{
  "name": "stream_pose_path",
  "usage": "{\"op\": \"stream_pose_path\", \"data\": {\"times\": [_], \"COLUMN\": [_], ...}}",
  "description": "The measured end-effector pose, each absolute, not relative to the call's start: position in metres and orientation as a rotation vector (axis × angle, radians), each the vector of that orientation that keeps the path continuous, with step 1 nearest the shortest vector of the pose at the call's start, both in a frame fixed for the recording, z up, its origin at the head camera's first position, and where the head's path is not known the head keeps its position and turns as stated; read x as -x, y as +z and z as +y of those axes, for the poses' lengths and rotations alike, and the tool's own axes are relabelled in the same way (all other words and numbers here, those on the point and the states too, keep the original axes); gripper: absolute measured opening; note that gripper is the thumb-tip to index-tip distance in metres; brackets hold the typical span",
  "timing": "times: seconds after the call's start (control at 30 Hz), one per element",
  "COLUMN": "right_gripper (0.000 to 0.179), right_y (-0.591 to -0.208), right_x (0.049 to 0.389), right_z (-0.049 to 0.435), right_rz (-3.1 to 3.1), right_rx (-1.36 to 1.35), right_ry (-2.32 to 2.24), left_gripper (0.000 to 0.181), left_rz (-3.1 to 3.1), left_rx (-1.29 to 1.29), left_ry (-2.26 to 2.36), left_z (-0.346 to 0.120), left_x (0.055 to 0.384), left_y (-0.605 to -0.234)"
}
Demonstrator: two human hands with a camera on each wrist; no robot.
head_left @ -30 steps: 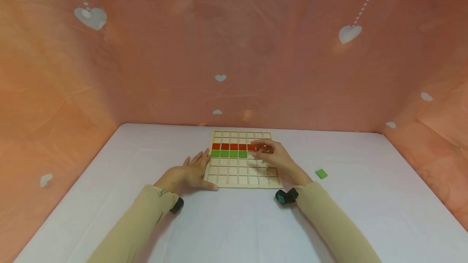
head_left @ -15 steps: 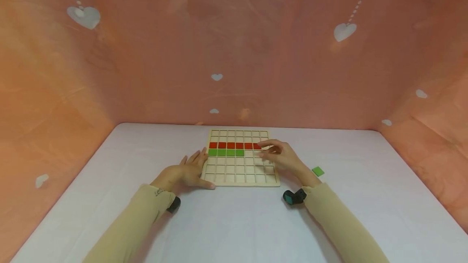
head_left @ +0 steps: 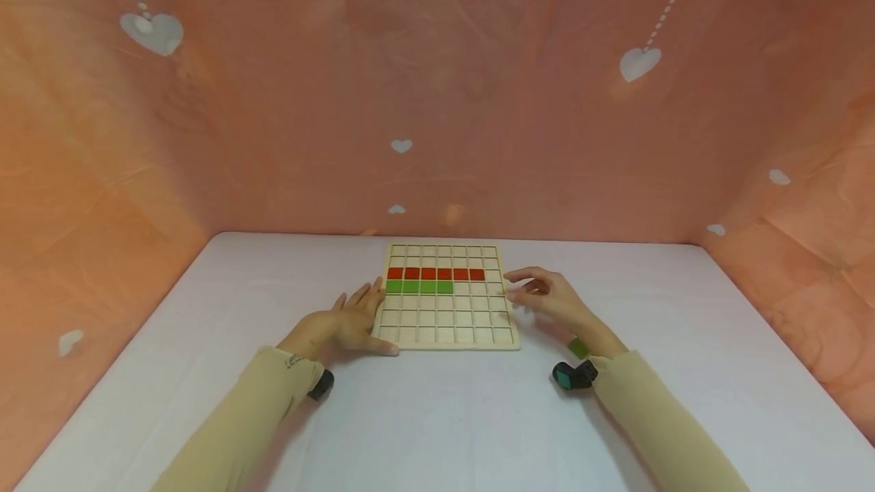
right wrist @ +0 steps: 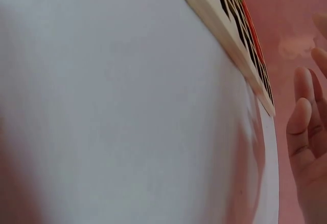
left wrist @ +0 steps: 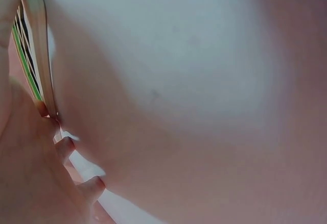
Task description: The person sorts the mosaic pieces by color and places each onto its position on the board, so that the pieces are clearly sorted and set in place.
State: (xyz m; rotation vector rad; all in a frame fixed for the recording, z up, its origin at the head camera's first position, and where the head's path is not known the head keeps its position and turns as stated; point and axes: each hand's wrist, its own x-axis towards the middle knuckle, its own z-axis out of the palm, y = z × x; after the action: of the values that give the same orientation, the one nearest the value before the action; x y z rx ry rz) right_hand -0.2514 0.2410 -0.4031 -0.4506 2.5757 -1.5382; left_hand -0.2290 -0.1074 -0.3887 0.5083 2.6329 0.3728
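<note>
A light wooden grid board (head_left: 444, 319) lies on the white table, with a row of red square tiles (head_left: 428, 273) and, just below it, a shorter row of green square tiles (head_left: 419, 288) starting at the left side. My left hand (head_left: 355, 325) rests at the board's left edge, fingers spread and thumb at the lower left corner; the left wrist view shows the fingers (left wrist: 64, 147) along that edge. Off the board's right edge hovers my right hand (head_left: 550, 298), fingers loosely bent with nothing between them. A loose green tile (head_left: 578, 348) lies partly hidden beneath the right wrist.
The white table (head_left: 424, 424) reaches back to an orange-pink cloth backdrop (head_left: 307, 135) with pale hearts, which also closes in both sides. A small dark camera (head_left: 574, 376) is strapped at the right wrist, another dark one (head_left: 321, 384) at the left.
My right hand has drawn back rightward from over the board to beside it, uncovering the right end of the red row. Its wrist now overlaps the loose green tile. The left hand stays at the board.
</note>
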Motion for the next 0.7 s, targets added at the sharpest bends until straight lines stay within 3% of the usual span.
{"op": "stream_pose_path", "data": {"times": [0.7], "right_gripper": [0.042], "right_y": [-0.404], "right_x": [0.244], "right_z": [0.26], "right_rz": [2.607], "right_rx": [0.433], "right_ry": [-1.442], "left_gripper": [0.113], "left_rz": [2.634], "left_rx": [-0.506], "left_ry": [0.374], "left_z": [-0.109], "left_x": [0.231], "left_y": [-0.392]}}
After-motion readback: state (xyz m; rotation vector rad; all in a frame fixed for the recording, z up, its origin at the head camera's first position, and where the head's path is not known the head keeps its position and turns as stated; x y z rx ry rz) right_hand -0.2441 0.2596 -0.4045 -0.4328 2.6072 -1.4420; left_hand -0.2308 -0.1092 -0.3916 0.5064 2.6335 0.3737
